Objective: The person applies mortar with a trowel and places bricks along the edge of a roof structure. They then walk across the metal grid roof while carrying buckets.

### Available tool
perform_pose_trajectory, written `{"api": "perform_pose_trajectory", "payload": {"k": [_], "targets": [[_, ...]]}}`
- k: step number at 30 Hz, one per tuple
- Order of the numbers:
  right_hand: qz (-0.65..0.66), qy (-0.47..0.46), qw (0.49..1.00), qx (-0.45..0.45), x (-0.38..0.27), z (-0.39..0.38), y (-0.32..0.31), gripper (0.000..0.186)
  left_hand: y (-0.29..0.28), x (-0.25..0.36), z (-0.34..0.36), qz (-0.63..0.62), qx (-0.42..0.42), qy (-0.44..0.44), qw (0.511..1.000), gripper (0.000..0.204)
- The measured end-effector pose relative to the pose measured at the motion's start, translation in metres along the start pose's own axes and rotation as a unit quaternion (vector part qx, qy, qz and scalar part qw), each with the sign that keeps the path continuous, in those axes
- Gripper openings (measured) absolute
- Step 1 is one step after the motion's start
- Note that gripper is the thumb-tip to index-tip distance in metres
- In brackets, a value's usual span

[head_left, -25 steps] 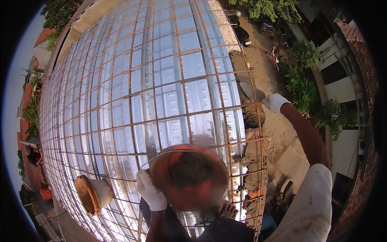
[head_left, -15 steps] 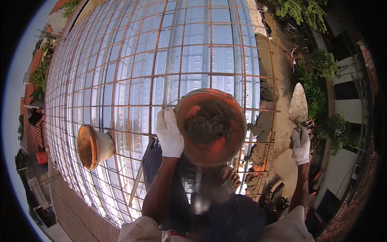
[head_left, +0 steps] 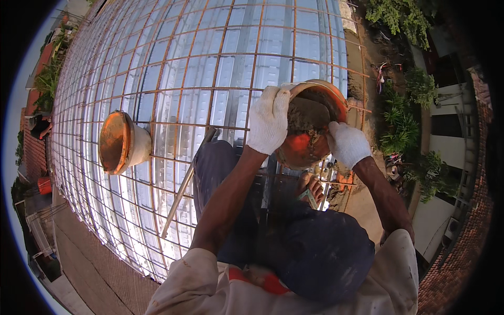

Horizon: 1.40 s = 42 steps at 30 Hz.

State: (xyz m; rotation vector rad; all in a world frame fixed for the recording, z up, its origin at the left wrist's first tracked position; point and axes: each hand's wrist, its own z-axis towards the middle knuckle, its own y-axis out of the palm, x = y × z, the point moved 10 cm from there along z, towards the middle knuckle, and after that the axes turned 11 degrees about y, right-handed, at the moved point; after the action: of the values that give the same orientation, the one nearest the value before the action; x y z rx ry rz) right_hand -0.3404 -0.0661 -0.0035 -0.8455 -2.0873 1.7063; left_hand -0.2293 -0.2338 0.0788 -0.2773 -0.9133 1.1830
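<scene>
Left fingers (head_left: 282, 97) clamped on bucket (head_left: 338, 101), right fingers (head_left: 336, 132) curled over its edge, hold hidden, arms (head_left: 231, 202) extended forward

from where i stand, daylight is strong. white glare washes out the lower left of the metal decking (head_left: 168, 107); shade falls inside the held bucket (head_left: 299, 146). steel bars (head_left: 256, 54) bow toward a black, vignetted rim. dark cloth (head_left: 325, 252), lower centre, looks soft.

I see a leafy tree (head_left: 401, 20) at the upper right of the frame, a green bush (head_left: 397, 128) and a pale building (head_left: 446, 148) farther down that side, and a brown ribbed roof (head_left: 97, 254) at lower left.
</scene>
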Motion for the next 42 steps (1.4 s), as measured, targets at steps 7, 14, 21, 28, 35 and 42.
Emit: {"api": "perform_pose_trajectory", "payload": {"k": [7,14,21,28,35,42], "targets": [[-0.118,-0.014,0.993,-0.003,-0.021,-0.066,-0.013,0.024,0.014,0.010,-0.017,-0.156,0.041,-0.121,0.979,0.023],[-0.266,0.102,0.954,0.089,0.014,-0.044,-0.046,0.018,0.019,0.043,-0.009,-0.101,0.069,-0.097,0.988,0.019],[-0.177,0.028,0.975,-0.129,0.000,-0.029,-0.006,0.018,0.002,0.026,-0.050,-0.147,0.072,-0.092,0.982,0.018],[0.075,0.019,0.985,-0.151,0.016,-0.049,0.035,0.017,-0.004,0.016,-0.053,-0.082,0.089,-0.045,0.992,0.018],[0.357,0.020,0.917,-0.178,-0.009,-0.059,0.061,0.027,-0.002,0.014,-0.041,-0.088,0.082,-0.072,0.990,0.021],[0.742,0.216,0.555,-0.307,-0.052,-0.069,0.113,0.017,-0.003,-0.005,-0.043,-0.063,0.055,-0.161,0.983,0.021]]}}
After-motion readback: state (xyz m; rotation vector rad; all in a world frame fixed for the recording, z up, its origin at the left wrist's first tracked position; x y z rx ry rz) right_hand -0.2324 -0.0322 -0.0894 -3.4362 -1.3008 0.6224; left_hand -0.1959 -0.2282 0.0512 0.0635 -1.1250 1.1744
